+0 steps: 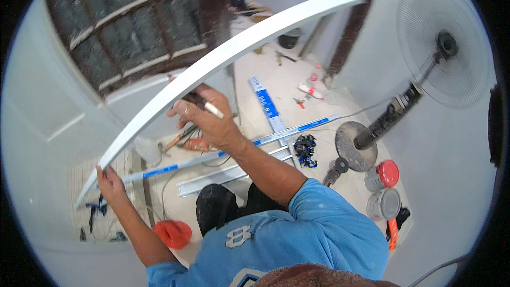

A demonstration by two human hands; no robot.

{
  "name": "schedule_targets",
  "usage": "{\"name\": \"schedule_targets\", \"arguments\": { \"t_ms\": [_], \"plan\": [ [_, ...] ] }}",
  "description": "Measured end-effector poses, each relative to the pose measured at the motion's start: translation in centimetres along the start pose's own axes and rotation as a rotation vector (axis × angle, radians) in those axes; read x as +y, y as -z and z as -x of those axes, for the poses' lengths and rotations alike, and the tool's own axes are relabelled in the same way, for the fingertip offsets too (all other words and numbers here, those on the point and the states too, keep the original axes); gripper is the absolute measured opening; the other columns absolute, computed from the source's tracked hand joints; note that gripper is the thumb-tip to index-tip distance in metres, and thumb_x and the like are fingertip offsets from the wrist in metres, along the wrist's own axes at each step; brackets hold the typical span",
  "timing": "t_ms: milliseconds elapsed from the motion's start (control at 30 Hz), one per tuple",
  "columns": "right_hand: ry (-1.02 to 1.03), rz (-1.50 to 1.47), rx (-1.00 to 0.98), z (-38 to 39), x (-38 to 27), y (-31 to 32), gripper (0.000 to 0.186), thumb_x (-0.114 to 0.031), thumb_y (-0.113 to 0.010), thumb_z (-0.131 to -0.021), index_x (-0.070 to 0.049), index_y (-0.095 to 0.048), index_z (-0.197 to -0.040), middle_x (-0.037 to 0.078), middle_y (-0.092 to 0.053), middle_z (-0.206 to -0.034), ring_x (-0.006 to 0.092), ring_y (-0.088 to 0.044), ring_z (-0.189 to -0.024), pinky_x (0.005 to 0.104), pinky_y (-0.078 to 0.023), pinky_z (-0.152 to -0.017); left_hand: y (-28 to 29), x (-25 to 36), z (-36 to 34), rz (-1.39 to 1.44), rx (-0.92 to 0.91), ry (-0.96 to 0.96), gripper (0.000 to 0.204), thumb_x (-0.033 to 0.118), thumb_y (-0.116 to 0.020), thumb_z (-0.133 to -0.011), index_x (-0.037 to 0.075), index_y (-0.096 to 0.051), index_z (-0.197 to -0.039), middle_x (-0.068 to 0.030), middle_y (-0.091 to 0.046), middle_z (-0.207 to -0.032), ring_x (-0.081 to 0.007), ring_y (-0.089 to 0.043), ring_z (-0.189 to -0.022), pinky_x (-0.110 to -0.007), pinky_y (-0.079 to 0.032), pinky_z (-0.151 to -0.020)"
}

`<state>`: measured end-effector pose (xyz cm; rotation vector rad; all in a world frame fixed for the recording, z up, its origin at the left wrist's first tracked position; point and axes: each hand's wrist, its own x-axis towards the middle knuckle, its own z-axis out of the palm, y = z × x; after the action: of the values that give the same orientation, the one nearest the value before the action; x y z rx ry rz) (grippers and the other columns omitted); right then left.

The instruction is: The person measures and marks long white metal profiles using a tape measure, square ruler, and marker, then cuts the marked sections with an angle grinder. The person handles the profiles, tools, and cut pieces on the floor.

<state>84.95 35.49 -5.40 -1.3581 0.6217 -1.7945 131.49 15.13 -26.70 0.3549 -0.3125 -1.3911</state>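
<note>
A long white bar [234, 48] runs across the view, from low on the left to high on the right, raised above the floor. Its lower left part is gripped by my left hand [110, 185]. Near its middle, my right hand [210, 119] is closed, with a marker-like stick [214, 109], white at one end and dark at the other, between the fingers. Those fingertips reach the bar's edge and are partly hidden by it.
Below lie metal profiles with blue film [265, 103], a black-and-blue heap [305, 150] and a red bag [172, 234]. A standing fan [366, 138], an angle grinder [336, 171] and lidded tubs [383, 203] are at right. A barred window [127, 26] is at upper left.
</note>
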Motion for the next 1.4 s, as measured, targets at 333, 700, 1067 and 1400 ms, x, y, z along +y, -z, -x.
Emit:
{"name": "schedule_targets", "arguments": {
  "t_ms": [333, 700, 1067, 1400],
  "plan": [
    [-0.143, 0.069, 0.269, 6.8, 1.5, 9.1, 0.043, -0.026, -0.064, -0.106, 0.003, -0.065, -0.137, 0.009, -0.071, -0.105, 0.0115, -0.067, -0.09, 0.0259, -0.058, -0.074, -8.3, -10.9, 13.5, -1.494, 0.03, -0.088, 0.033, 0.032, -0.058, -0.109, 0.001, -0.064, -0.1, -0.0095, -0.064, -0.087, -0.0198, -0.064, -0.081, -0.035, -0.054, -0.074],
    [-0.115, 0.295, 0.597, 16.1, 12.1, 14.7, 0.027, -0.025, -0.068, -0.103, 0.002, -0.071, -0.107, 0.006, -0.071, -0.094, 0.011, -0.068, -0.083, 0.0278, -0.056, -0.069, -36.1, -39.3, 30.6, -1.474, -1.651, -0.661, 0.065, 0.027, -0.08, -0.084, -0.002, -0.059, -0.139, -0.0265, -0.065, -0.121, -0.0462, -0.057, -0.12, -0.052, -0.042, -0.108],
    [0.058, 1.057, 0.46, 30.1, 13.7, 25.7, 0.017, -0.011, -0.067, -0.091, -0.005, -0.074, -0.106, 0.016, -0.076, -0.11, 0.0338, -0.071, -0.108, 0.0466, -0.053, -0.101, -29.8, -54.7, 28.0, -1.477, -1.809, 0.406, 0.041, 0.028, -0.072, -0.091, -0.001, -0.068, -0.12, -0.0216, -0.072, -0.102, -0.033, -0.07, -0.095, -0.043, -0.053, -0.092],
    [-1.4, 1.33, 0.797, 47.1, 16.5, 35.6, 0.047, -0.029, -0.079, -0.085, 0.002, -0.064, -0.117, 0.029, -0.062, -0.116, 0.0493, -0.07, -0.106, 0.0536, -0.059, -0.092, -25.9, -56.9, 31.8, -1.531, -1.825, 0.454, 0.041, 0.028, -0.074, -0.093, 0.001, -0.071, -0.123, -0.0147, -0.072, -0.109, -0.025, -0.067, -0.1, -0.04, -0.05, -0.096]
  ]
}}
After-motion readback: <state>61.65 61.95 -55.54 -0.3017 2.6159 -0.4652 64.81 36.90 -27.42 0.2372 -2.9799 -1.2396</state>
